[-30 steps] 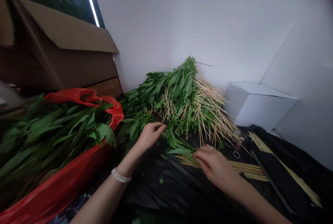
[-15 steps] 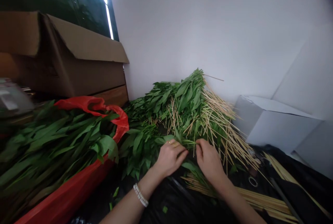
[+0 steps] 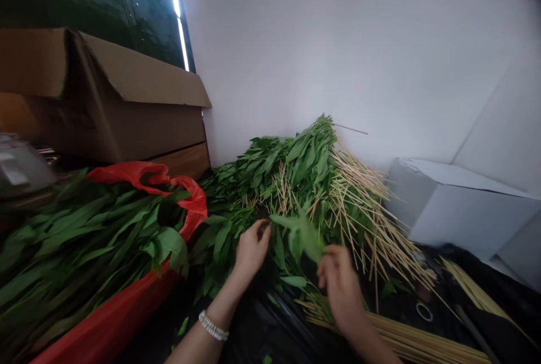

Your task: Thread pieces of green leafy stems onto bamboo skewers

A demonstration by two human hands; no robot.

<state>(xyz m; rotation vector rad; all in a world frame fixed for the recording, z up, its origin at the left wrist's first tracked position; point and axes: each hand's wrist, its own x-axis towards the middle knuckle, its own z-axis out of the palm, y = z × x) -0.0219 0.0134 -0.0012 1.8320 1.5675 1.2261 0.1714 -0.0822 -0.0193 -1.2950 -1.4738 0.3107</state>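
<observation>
Fingers [image 3: 326, 265] of the right hand [image 3: 340, 291] raised and slightly curled, tips against a broad green leaf [image 3: 302, 234] standing up out of the pile; pinching or mere touching impossible to tell from the head view. Fingers [image 3: 258, 240] of the left hand [image 3: 252, 254] bent and close together, tips hidden among dark green stems [image 3: 274, 248], grip unclear. Around the left wrist, a white beaded bracelet [image 3: 213, 325].

Just behind both hands, a large heap of long-leaved green stems [image 3: 296, 167] mixed with thin pale bamboo skewers [image 3: 359, 206], with skewer ends fanning out to the right and the top of the heap near a smooth white wall [image 3: 338, 60]. Under the hands and the heap, crumpled black plastic sheeting [image 3: 270, 324], with a few torn leaf bits on it. Lower right, a flat bundle of bamboo skewers [image 3: 406, 338] beside the right forearm, and a small pale ring [image 3: 424, 312] just above the bundle. To the left, a red plastic bag [image 3: 105, 319] holding more long green leaves [image 3: 84, 234]. Behind the bag, a brown cardboard box [image 3: 127, 127] with open flaps. Far right, a white cardboard box [image 3: 465, 206] against the wall.
</observation>
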